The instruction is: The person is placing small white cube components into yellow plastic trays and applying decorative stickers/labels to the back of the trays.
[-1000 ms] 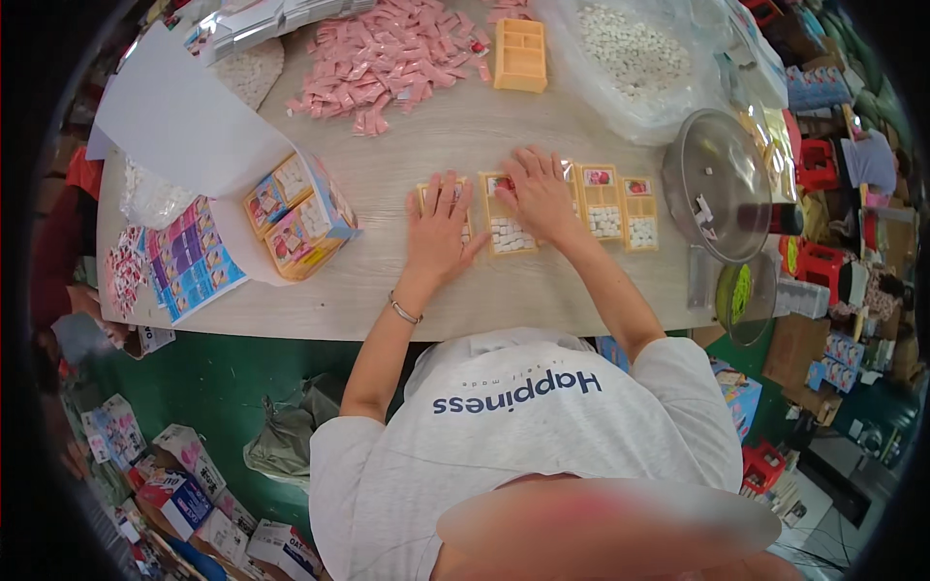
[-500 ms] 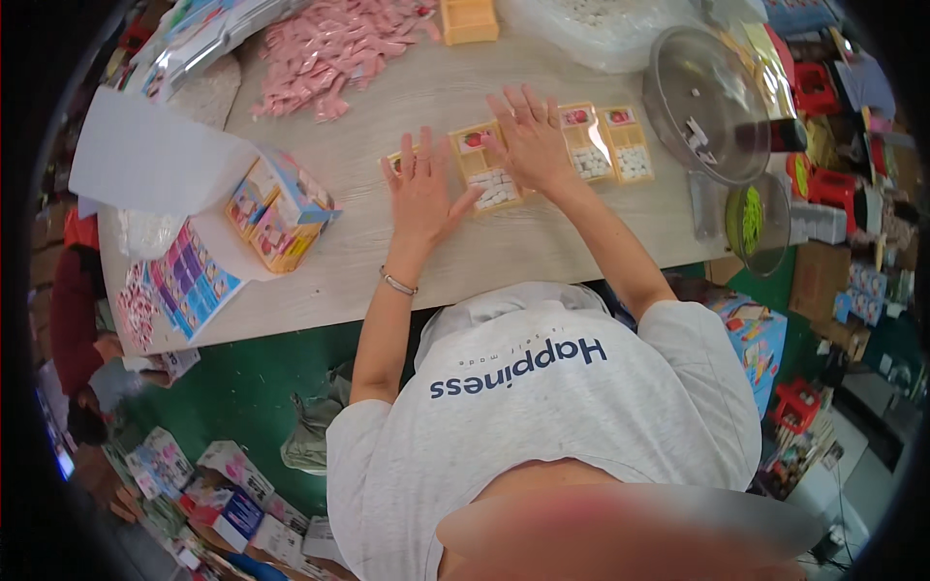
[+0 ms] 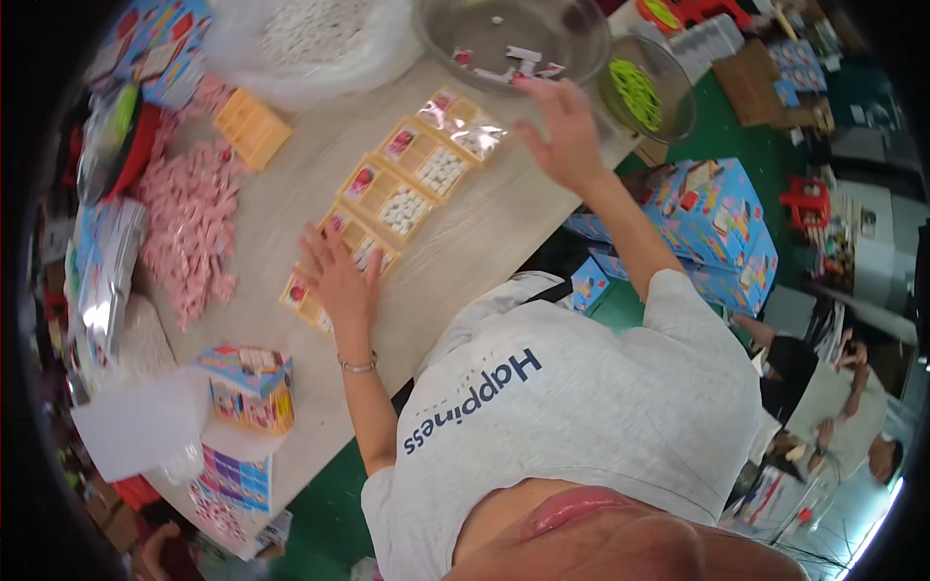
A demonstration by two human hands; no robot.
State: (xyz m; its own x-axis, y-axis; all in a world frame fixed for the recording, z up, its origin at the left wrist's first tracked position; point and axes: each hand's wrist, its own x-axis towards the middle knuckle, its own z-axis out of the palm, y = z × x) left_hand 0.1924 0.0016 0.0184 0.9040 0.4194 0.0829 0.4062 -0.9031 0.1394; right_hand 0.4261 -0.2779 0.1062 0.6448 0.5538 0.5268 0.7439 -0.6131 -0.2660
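On the tabletop [image 3: 470, 237], a heap of pink packets [image 3: 189, 228] lies at the left, and a clear plastic bag [image 3: 310, 87] of small white pieces sits at the top of the view. Toward the lower left are a picture-printed box [image 3: 254, 397], a white sheet [image 3: 140, 421] and a purple-and-blue printed sheet [image 3: 237, 479]. At the right, a small bowl [image 3: 678, 102] holds lime-green pieces. Blue cartons [image 3: 712, 208] stand past the tabletop, green floor [image 3: 325, 494] shows below, and a red stool [image 3: 806, 203] is farther right. Near the right rim, a person [image 3: 838, 416] appears to be seated, though the curved view leaves that uncertain.
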